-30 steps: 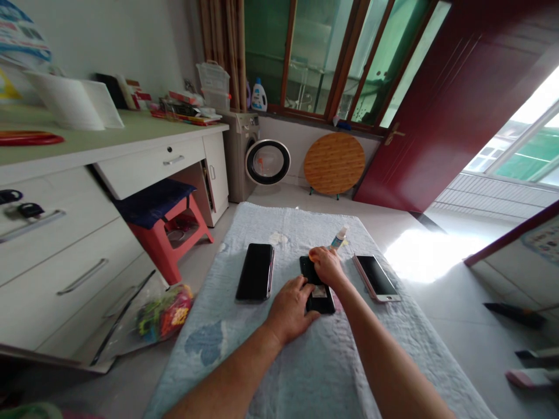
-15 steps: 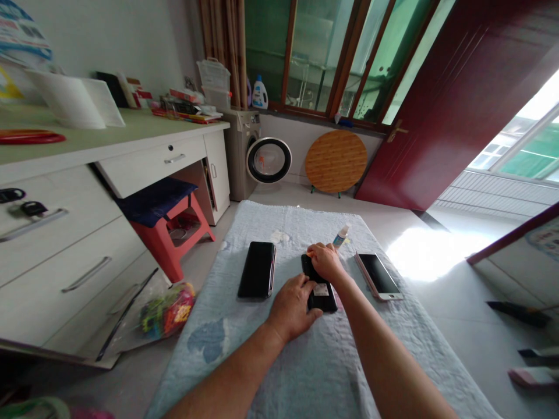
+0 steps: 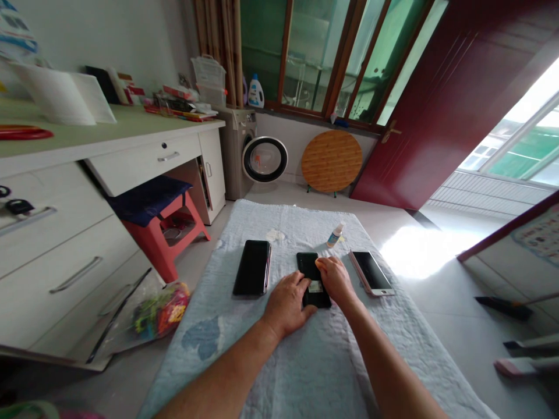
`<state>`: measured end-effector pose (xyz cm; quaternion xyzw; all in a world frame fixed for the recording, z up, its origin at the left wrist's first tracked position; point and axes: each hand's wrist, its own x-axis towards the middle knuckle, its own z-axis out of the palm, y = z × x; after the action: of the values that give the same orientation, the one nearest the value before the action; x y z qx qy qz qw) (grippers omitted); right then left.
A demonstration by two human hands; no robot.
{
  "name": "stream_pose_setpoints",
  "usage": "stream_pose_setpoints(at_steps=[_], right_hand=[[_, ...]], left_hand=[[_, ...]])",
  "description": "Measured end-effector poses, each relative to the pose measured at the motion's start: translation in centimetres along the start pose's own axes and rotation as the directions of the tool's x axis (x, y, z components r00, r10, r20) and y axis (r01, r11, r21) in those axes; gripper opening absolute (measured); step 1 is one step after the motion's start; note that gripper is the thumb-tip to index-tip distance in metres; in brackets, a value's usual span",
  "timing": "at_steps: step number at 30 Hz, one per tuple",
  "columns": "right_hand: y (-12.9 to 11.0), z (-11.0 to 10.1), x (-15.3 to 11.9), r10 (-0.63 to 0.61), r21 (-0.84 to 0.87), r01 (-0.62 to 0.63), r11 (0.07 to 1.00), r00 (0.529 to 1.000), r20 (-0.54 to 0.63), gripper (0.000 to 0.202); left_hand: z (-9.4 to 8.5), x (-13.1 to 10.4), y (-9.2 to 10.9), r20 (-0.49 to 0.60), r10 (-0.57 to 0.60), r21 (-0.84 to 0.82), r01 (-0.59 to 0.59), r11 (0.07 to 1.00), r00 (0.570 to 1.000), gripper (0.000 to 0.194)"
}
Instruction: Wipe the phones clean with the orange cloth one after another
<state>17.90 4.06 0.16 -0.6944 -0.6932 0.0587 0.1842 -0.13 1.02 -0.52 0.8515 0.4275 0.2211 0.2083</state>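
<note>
Across mid-view: pale blue quilted cloth (image 3: 288,361) over a flat raised surface. Far edge and upper right edge visible, floor beyond.

On top, left hand (image 3: 286,299): loosely spread, thumb parted, fingers on the left side of the work phone. Looks braced; pinching or only pressing, can't tell. Right hand (image 3: 335,279): fingers drawn together on something small, at the phone's right side. Just changed: slid off the phone's top end, back toward the right edge. Meaning, as judged: top end bared, rubbing contact now along the right-hand strip, work still under way.

Then 3 phones. Glossy black phone with thick edge (image 3: 252,267), left, screen up. White-and-rose phone (image 3: 372,273), right, screen up, near the cloth's right edge. Black rectangular work phone (image 3: 309,267) between those 2, flat, apparently back up. Wide bare cloth to its left beyond the hand; tighter on the right, white-and-rose phone near the right wrist.

Clear spray bottle with white cap (image 3: 335,235): upright, just beyond right knuckles, now unobscured. Knock risk if reaching forward.

Pale rectangular label (image 3: 315,287): mid-back of work phone.

Small orange piece (image 3: 319,263): in right fingertips, mostly hidden, material unclear.
</note>
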Motion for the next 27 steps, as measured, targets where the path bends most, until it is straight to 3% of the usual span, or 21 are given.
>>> stream_pose_setpoints(at_steps=[15,21,27], right_hand=[[-1.0,-3.1,-8.7,-0.019,0.08,0.012,0.997,0.996,0.085,0.025],[-1.5,-3.9,-8.4,-0.117,0.104,0.107,0.989,0.988,0.098,0.025],[-1.7,-1.9,-5.9,-0.179,0.026,0.178,0.984,0.984,0.023,0.028]], left_hand=[[0.7,-0.1,-0.3,-0.016,0.009,-0.006,-0.009,1.0,1.0,0.052],[0.3,-0.1,0.0,0.009,-0.003,-0.01,0.003,1.0,1.0,0.05],[0.0,0.0,0.1,-0.011,0.007,-0.039,-0.008,0.999,1.0,0.051]])
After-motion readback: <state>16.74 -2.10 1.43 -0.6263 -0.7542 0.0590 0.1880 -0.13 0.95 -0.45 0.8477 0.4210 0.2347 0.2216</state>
